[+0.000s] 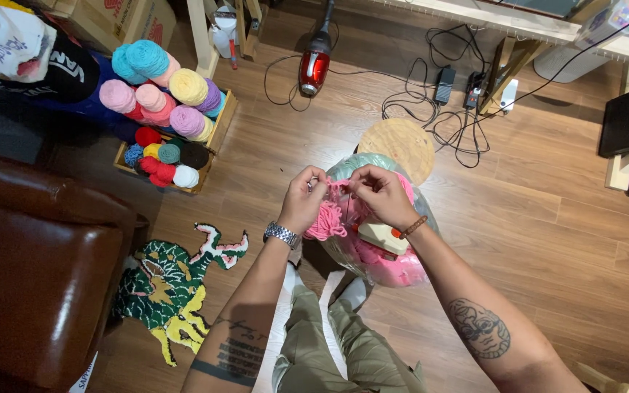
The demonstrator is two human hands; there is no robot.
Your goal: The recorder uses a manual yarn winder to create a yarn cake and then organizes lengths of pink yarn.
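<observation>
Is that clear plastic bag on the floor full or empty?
Full. The bag bulges with pink yarn, and both hands, left and right, hold a pink strand above it.

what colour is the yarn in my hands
Pink: the yarn hangs between both hands, shown in the head view.

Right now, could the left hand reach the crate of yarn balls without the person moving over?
Probably not. The left hand is pinching pink yarn together with the right hand, and the crate of yarn balls sits well off to the left, with bare floor between.
</observation>
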